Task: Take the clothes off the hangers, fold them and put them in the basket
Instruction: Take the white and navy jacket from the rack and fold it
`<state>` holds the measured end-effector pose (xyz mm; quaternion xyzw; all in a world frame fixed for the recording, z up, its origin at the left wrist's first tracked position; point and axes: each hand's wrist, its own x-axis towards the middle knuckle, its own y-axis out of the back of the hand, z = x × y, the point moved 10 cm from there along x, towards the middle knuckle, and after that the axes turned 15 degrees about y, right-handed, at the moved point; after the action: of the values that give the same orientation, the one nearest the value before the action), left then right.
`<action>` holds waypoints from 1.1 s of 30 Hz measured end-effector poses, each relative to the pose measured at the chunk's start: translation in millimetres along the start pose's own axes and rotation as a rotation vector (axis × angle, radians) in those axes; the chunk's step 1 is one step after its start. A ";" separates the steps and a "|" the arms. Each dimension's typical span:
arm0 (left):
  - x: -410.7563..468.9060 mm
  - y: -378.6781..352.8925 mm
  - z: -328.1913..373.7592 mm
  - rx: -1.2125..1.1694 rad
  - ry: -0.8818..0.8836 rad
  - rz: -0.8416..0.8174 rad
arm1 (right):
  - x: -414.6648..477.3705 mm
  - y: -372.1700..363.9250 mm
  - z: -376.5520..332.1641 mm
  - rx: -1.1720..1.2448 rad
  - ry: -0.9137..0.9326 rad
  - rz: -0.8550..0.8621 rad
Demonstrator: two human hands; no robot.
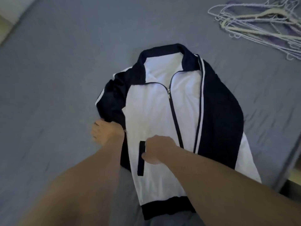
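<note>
Nearest the camera, two bare forearms reached out over a grey bed sheet (57, 79) and covered part of the jacket's (154, 111) lower half. The right forearm crossed the dark hem band (164, 207), which was the end of the garment closest to the person.

The jacket lay flat on the sheet, front side up, white in the body with navy sleeves. Its long axis ran away from the person, leaning a little to the left, with the hem near and the collar far.

The right hand (157, 149) rested on the white front just right of a dark pocket strip (141, 159). Its fingers were curled under and its thumb lay toward the strip; whether it pinched any cloth was hidden beneath the hand. The left hand (106, 132) sat at the jacket's left edge, touching the lower end of the bunched navy sleeve. Its fingers looked bent, but blur kept its grip from being read.

Beyond the hands, the zip (168, 92) was closed up to the chest and open above that point. The other navy sleeve, edged with white stripes, lay lengthwise down the right side of the body. The navy collar (164, 48) stood open at the far end.

A strip of pale floor (294, 175) showed past the bed's right edge. At the far right corner of the sheet, well apart from the jacket, lay a tangled heap of thin pale hangers (260, 22).
</note>
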<state>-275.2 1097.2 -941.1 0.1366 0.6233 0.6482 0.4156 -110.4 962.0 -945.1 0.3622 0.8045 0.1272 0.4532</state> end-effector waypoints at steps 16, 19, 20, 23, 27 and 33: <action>93.0 47.2 -77.1 -0.229 0.003 -0.252 | 71.7 -60.4 -167.7 -0.132 0.253 0.414; 110.5 65.6 -87.0 -0.185 0.002 -0.239 | 87.8 -64.2 -182.8 0.205 0.206 0.416; 113.1 69.3 -90.0 -0.158 -0.004 -0.243 | 93.3 -68.6 -182.6 0.285 0.176 0.392; 119.2 74.0 -101.2 -0.057 -0.030 -0.259 | 99.7 -67.4 -170.4 0.294 0.045 0.417; 119.1 61.6 -106.3 -0.064 -0.058 -0.416 | 109.2 -90.6 -150.5 0.558 -0.121 0.308; 104.7 40.1 -113.1 -0.456 0.314 -0.831 | 134.8 -132.2 -191.4 1.250 -0.163 0.205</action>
<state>-433.2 1097.7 -960.8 -0.3170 0.5222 0.5604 0.5592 -373.4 986.6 -994.9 0.6418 0.6511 -0.3515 0.2016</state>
